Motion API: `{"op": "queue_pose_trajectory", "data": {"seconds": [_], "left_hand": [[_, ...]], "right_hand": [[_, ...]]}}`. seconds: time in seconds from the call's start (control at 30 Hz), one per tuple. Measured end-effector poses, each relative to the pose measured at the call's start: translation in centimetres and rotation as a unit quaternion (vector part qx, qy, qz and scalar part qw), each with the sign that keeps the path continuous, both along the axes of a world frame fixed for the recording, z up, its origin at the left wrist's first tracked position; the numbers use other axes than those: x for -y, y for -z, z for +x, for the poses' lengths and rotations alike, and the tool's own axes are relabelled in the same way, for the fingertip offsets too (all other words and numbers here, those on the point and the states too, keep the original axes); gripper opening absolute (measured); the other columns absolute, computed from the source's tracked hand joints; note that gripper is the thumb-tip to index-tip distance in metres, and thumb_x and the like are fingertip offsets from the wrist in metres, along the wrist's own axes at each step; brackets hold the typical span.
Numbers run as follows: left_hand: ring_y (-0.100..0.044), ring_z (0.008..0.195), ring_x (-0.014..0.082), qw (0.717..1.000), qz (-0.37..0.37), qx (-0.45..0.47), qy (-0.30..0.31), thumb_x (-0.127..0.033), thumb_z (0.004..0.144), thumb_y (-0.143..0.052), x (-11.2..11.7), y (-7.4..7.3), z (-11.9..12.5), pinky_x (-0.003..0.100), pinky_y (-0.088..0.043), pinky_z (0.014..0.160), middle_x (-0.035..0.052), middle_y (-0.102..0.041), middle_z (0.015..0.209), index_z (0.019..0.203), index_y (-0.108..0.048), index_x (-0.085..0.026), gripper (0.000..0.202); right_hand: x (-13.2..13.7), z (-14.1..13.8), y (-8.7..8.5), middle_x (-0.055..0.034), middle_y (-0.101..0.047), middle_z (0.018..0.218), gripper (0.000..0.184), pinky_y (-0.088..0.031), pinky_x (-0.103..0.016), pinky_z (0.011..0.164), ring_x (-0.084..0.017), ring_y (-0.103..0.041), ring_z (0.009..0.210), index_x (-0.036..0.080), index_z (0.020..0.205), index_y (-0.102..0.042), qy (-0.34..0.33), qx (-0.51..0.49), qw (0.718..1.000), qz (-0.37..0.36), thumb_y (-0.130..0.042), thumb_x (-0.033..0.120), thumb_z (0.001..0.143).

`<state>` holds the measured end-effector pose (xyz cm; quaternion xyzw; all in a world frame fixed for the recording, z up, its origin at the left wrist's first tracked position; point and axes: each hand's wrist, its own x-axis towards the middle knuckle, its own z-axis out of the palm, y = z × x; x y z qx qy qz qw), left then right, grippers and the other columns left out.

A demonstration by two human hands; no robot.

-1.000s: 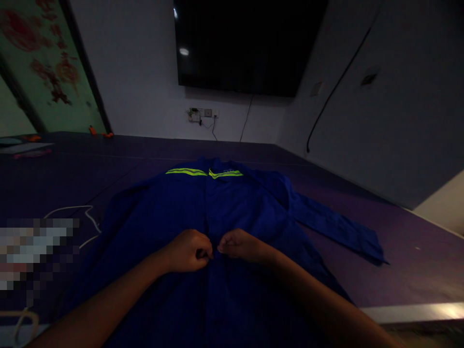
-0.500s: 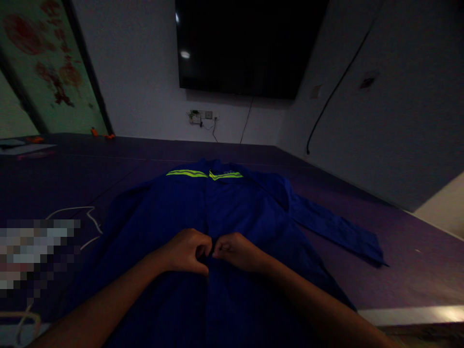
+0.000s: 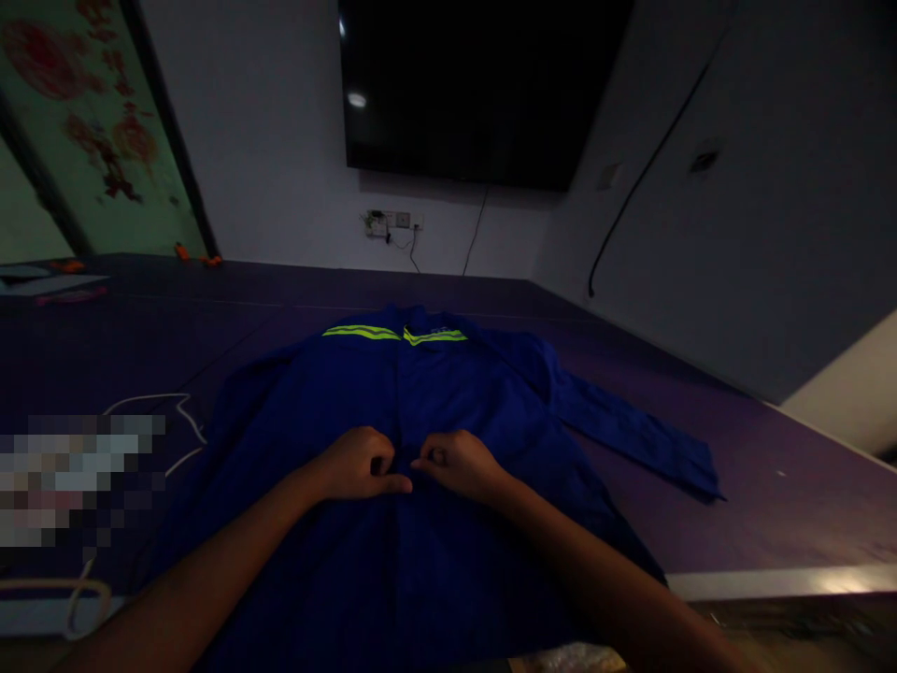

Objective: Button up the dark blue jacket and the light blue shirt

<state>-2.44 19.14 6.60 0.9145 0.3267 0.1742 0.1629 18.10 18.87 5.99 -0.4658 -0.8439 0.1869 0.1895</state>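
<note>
Since half a second ago, the thumb of the bare left hand (image 3: 354,465) has been straightened: it was angled down toward the person, and now it's pointed across at the bare right hand (image 3: 459,463). Both hands are also seen a bit nearer the yellow-green reflective chest stripes (image 3: 361,332), though some of that could just be camera shift. Right under them is the deep-blue, long-sleeved cloth jacket (image 3: 455,397), spread front side up on the flat purple surface (image 3: 771,523), long axis run straight away from the person, collar end farthest. Key bit, probably: the straight blue front seam (image 3: 400,397) is lined up lengthwise between the two hands, so neither can be called clearly nearer. It's about reached by the left thumb tip, and the right fingertips are placed just to its right. Grip-wise, the left thumb is held apart from the curled fingers, gap showing. On the right, thumb and fingers are drawn close together, but whether any cloth is pinched there can't be told, honestly too dark.
</note>
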Motion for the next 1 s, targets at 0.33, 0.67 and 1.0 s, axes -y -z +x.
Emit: {"op": "queue_pose_trajectory", "data": {"seconds": [0.33,0.67,1.0], "left_hand": [[-0.043,0.051,0.0072,0.997,0.055,-0.010,-0.049,-0.024,0.076,-0.048,6.3,-3.0,-0.4,0.020,-0.028,0.050,-0.0019,-0.048,0.054,0.052,-0.045,-0.016,0.025],[-0.057,0.083,0.0141,0.982,-0.047,-0.012,-0.181,-0.015,0.074,-0.047,13.6,0.2,1.3,0.023,-0.043,0.068,0.0013,-0.062,0.086,0.087,-0.061,-0.023,0.020],[-0.056,0.096,0.0173,0.973,-0.051,0.053,-0.220,-0.027,0.080,-0.048,14.8,1.9,3.2,0.027,-0.046,0.080,0.0048,-0.061,0.102,0.097,-0.061,-0.023,0.021]], "right_hand": [[6.8,1.8,-1.6,0.0005,-0.064,0.071,0.021,-0.033,-0.021,0.054,-0.011,-0.056,0.060,0.022,0.086,-0.065,0.004,-0.013,1.000,0.026,-0.065,0.038,0.073],[14.6,0.1,2.5,-0.0029,-0.061,0.099,0.042,-0.040,-0.033,0.078,-0.020,-0.054,0.089,0.027,0.101,-0.061,0.015,-0.017,0.996,0.089,-0.074,0.039,0.063],[15.1,-0.4,2.7,-0.0043,-0.063,0.081,0.012,-0.041,-0.028,0.071,-0.016,-0.055,0.076,0.020,0.084,-0.061,0.070,-0.153,0.983,0.080,-0.049,0.016,0.082]]}}
